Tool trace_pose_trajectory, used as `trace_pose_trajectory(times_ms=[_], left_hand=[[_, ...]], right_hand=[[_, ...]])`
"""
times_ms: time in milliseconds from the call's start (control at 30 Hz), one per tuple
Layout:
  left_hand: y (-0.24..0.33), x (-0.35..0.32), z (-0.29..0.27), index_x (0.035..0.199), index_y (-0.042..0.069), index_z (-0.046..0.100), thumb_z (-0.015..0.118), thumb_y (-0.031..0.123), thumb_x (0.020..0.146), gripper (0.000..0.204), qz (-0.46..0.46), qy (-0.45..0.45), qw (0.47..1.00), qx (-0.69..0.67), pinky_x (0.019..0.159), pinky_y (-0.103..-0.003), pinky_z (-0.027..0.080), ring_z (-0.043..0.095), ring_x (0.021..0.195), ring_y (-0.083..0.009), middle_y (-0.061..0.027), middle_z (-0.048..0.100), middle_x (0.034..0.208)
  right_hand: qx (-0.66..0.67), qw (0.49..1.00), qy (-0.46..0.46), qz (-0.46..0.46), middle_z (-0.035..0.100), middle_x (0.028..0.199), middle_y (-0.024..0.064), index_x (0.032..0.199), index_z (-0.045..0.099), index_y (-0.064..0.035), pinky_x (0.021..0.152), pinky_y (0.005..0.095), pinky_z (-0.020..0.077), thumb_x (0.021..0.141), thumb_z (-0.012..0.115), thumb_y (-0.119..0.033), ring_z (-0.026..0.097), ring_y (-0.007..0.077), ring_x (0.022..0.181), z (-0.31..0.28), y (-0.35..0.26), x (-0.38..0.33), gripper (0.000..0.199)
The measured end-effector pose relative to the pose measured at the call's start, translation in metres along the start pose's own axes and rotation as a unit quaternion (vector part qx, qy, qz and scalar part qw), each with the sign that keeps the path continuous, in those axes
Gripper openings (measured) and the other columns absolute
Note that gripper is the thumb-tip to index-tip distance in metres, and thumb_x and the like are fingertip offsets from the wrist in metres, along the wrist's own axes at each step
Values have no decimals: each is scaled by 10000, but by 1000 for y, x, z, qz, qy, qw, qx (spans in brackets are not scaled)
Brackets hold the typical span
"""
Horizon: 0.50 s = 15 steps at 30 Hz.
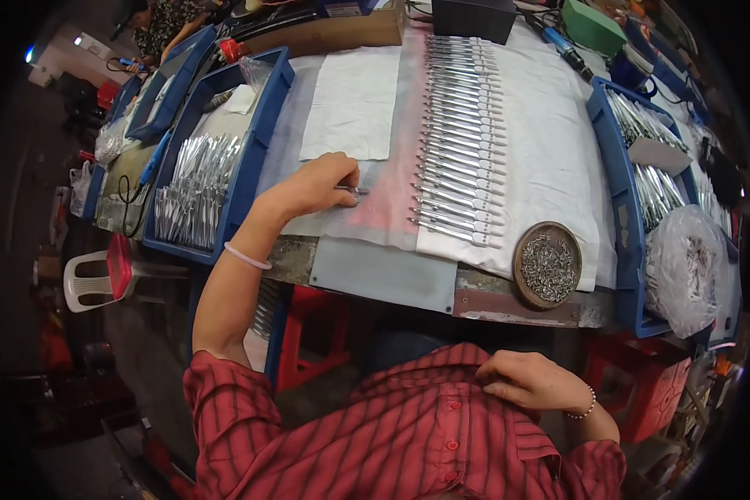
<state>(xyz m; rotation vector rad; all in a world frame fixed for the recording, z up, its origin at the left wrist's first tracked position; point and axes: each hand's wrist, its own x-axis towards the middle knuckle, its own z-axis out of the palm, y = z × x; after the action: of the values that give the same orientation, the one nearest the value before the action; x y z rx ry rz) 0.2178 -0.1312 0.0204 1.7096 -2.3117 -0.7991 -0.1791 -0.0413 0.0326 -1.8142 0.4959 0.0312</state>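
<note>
We log a row of slim metal tools (465, 143) on white cloth (550, 158), running from the tabletop's (296, 260) near edge toward its far edge. Long axes lie crosswise, tips left and slightly away; spacing, we judge, keeps each separate. Left hand (321, 183), left of the row: fingers curled close to thumb; we cannot tell if anything is clamped. Right hand (533, 382): fingers loosely curled against the shirt (408, 425). Near-edge bowl (521, 279) presumably stops small metal parts (548, 265) scattering.
</note>
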Motion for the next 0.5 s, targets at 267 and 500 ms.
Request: trace_pose_trajectory(times_ms=[267,500], left_hand=[[30,-21,-10,767,12,502,643,-2,704,155,7,201,976,78,549,-284,422,518,622,-189,-80,520,727],[151,-76,60,859,3,457,594,-109,743,212,100,443,785,-421,443,-219,443,506,553,-135,-115,488,762]], right_hand=[[-12,999,-23,-48,542,921,142,981,502,-17,704,390,453,836,549,-167,548,326,846,9,14,16,214],[313,946,77,-33,584,887,43,1067,494,-18,655,210,438,847,580,-94,545,75,764,12,12,45,248]])
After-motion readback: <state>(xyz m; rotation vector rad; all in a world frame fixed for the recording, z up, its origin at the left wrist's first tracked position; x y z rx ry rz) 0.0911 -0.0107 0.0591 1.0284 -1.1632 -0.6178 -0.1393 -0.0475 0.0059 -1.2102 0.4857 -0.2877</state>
